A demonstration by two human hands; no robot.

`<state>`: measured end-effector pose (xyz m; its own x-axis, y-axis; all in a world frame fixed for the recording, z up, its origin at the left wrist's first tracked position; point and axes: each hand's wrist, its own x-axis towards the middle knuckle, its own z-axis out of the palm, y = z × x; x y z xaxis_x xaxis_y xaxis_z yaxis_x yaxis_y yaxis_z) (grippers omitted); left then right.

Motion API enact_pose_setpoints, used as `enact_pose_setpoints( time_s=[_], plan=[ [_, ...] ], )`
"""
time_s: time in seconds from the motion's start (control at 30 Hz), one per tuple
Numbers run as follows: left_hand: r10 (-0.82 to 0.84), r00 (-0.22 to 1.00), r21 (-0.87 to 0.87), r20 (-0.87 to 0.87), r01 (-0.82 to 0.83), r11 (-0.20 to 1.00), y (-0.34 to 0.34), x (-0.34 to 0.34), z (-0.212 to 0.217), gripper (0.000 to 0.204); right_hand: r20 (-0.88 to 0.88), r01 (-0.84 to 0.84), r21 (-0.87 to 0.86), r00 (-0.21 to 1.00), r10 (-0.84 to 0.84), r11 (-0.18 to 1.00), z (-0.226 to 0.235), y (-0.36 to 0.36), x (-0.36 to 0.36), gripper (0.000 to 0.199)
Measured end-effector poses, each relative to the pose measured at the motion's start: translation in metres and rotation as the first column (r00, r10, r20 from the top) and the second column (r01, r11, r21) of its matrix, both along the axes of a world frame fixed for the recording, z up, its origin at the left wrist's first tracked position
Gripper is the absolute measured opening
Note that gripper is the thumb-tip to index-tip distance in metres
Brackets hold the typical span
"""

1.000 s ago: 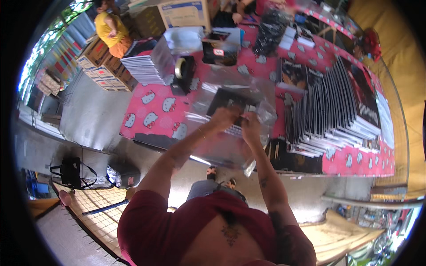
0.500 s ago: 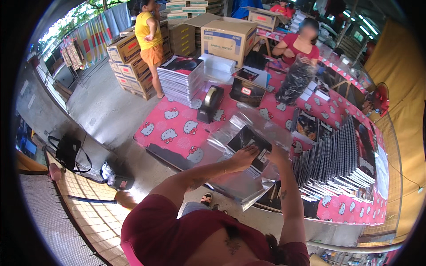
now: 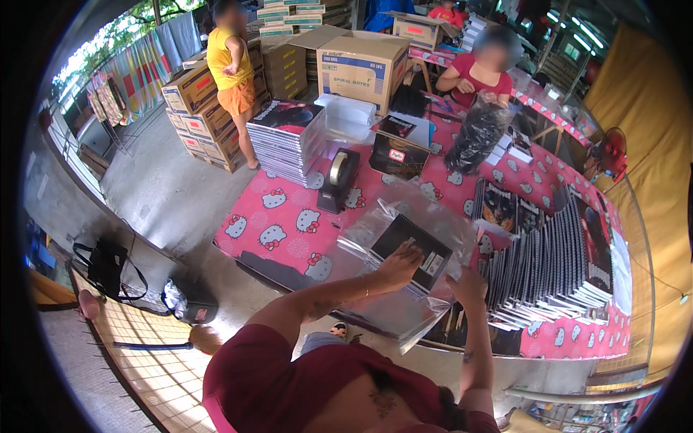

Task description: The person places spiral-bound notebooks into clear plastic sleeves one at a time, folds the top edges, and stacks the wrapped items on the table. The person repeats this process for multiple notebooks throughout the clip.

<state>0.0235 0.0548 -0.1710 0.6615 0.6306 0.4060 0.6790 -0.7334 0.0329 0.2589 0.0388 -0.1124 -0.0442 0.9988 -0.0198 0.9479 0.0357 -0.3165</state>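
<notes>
A black-covered spiral notebook [image 3: 420,232] with a pale label lies on clear plastic bags [image 3: 404,317] near the table's front edge. Across its cover rests my left hand [image 3: 399,268], fingers stretched out and pressing down, with nothing gripped. My right hand [image 3: 469,287] is beside the notebook's right corner, its fingers closed on the edge of a clear plastic bag. Part of the notebook's lower edge is hidden by my left hand and by shiny film. Whether the notebook is inside the bag or on top of it, I cannot tell.
Fanned spiral notebooks [image 3: 538,263] fill the table's right side. A tape dispenser [image 3: 338,180] and a notebook stack [image 3: 287,141] stand at the left. Beyond are an open carton [image 3: 361,72] and a co-worker [image 3: 485,76] behind a dark plastic-wrapped bundle [image 3: 476,137]. Another person [image 3: 231,65] stands by stacked cartons.
My right hand has moved off the notebook, down and to the right, to the bag's edge. More of the cover and label shows. My left hand stays on the notebook. The view has shifted slightly.
</notes>
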Motion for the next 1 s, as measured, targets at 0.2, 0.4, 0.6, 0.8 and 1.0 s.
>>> enact_pose_setpoints(
  time_s=[0.2, 0.4, 0.6, 0.8, 1.0],
  plan=[
    [-0.024, 0.998, -0.079, 0.049, 0.028, 0.996, 0.007, 0.004, -0.012, 0.048, 0.286, -0.287, 0.333, 0.938, 0.194, 0.898, -0.019, -0.041, -0.082, 0.077],
    [0.041, 0.990, -0.201, 0.133, -0.013, 0.979, 0.002, -0.028, -0.001, 0.045, 0.250, -0.258, 0.279, 0.950, 0.189, 0.925, -0.043, -0.037, -0.081, 0.067],
    [0.507, 0.828, -0.081, 0.239, -0.503, 0.860, 0.060, -0.170, -0.011, 0.039, 0.260, -0.276, 0.294, 0.944, 0.201, 0.915, -0.040, -0.040, -0.082, 0.063],
    [0.758, 0.398, -0.765, 0.518, -0.181, 0.618, 0.122, -0.242, 0.011, 0.022, 0.260, -0.310, 0.322, 0.937, 0.232, 0.895, -0.037, -0.038, -0.080, 0.062],
    [0.811, 0.061, -0.790, 0.582, 0.277, 0.547, 0.122, -0.249, 0.013, 0.017, 0.230, -0.302, 0.328, 0.945, 0.234, 0.895, -0.040, -0.040, -0.078, 0.061]
  ],
)
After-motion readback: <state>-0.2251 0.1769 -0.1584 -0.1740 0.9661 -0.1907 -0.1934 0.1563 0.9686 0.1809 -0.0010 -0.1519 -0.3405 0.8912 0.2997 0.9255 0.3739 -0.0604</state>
